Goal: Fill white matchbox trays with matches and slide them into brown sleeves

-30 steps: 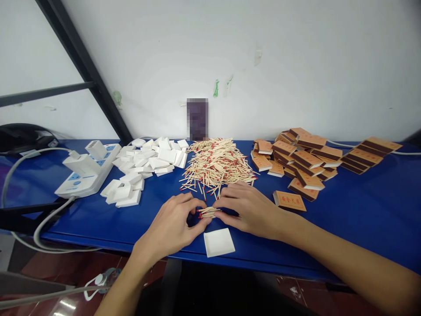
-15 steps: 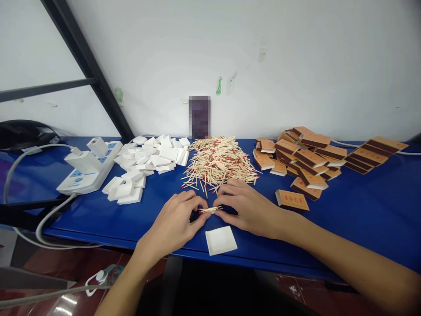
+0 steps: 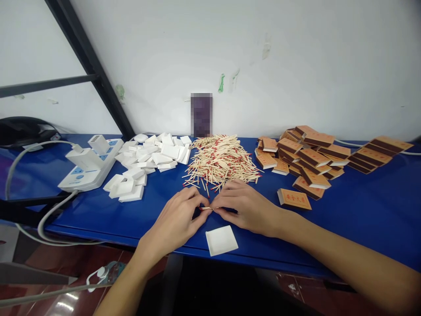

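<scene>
Between the fingertips of both hands lies a small bundle of matches (image 3: 206, 208), partly covered by the fingers. My left hand (image 3: 180, 210) pinches its left end, where red heads peek out. From the other side my right hand (image 3: 245, 204) closes thumb and fingers on the same matches. Just below the hands a white matchbox tray (image 3: 221, 240) rests on the table near its front edge. Behind the fingers rises a big heap of loose matches (image 3: 223, 160) with red heads.
White trays (image 3: 154, 153) are piled at the left, beside a power strip (image 3: 90, 166) with plugs and cables. Orange matchbox sleeves (image 3: 305, 153) form a pile at the right, with a single matchbox (image 3: 294, 199) in front. A pixelated dark rectangle (image 3: 201, 115) stands against the wall.
My fingers have drawn closer together over the matches, so less of the bundle shows between them. The view has shifted slightly; the tray stays in place.
</scene>
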{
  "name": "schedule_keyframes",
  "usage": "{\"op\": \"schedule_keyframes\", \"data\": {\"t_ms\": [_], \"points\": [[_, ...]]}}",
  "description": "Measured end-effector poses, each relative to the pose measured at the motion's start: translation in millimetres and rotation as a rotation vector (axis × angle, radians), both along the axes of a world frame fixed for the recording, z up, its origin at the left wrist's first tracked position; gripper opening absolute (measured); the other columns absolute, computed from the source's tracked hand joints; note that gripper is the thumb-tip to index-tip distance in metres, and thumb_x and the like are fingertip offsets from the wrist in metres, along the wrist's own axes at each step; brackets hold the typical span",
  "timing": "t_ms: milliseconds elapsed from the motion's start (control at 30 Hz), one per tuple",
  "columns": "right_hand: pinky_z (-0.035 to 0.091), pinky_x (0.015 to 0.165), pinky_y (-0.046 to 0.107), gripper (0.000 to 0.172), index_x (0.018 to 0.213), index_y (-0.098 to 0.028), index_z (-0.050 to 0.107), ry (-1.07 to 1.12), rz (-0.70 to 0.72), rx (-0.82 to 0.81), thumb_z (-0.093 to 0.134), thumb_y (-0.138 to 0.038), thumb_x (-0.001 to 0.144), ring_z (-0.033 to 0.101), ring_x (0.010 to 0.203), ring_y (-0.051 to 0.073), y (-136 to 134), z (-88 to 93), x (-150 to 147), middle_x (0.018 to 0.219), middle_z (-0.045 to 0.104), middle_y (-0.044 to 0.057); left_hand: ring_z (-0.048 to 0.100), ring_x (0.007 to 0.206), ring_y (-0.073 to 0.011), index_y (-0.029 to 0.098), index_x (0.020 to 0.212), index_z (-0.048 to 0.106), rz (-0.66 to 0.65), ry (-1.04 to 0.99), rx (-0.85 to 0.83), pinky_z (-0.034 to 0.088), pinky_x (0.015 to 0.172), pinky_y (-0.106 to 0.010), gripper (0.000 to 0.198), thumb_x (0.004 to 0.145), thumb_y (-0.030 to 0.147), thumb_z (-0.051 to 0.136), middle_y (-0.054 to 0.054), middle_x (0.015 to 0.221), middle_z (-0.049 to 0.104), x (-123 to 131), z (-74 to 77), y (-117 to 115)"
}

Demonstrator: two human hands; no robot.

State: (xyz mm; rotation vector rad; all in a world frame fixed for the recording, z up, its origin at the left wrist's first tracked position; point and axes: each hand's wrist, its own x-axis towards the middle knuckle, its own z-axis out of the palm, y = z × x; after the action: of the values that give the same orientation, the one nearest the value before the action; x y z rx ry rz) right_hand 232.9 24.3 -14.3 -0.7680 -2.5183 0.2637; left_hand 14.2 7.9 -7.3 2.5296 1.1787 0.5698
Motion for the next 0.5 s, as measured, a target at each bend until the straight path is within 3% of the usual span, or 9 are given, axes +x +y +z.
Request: {"op": "schedule_keyframes", "data": {"t_ms": [133,300,500], "points": [[0.04,0.078,0.032,0.014,0.088,-0.019,0.07,0.04,-0.001,0.007,0.057,-0.014,0.092,0.059,0.078,0.016,1.9,-2.2,-0.5,0.081,0.07,0.002,0.058,0.091,-0.0192,0.021,0.1,0.066,0.017,-0.02,0.022,0.044,0.086,-0.035,0.015,0.099,0.029,0.053,-0.003,0.094,0.059,-0.3,-0.7,0.3],[0.041,0.076,0.031,0.015,0.087,-0.019,0.068,0.063,-0.005,-0.014,0.057,-0.01,0.09,0.062,0.075,0.015,1.2,-3.4,1.3,0.08,0.07,0.002,0.058,0.091,-0.0202,0.021,0.103,0.061,0.0,-0.087,0.01,0.046,0.084,-0.034,0.017,0.091,0.034,0.059,-0.003,0.096,0.062,-3.8,10.4,-6.7],[0.044,0.077,0.03,0.016,0.088,-0.019,0.067,0.079,0.008,-0.008,0.054,-0.01,0.091,0.063,0.075,0.015,0.8,-4.5,4.0,0.08,0.07,0.002,0.058,0.087,-0.02,0.022,0.086,0.048,-0.164,0.03,-0.071,0.044,0.086,-0.034,0.05,0.066,0.051,0.083,0.001,0.091,0.06,-5.6,17.1,-20.2]]}}
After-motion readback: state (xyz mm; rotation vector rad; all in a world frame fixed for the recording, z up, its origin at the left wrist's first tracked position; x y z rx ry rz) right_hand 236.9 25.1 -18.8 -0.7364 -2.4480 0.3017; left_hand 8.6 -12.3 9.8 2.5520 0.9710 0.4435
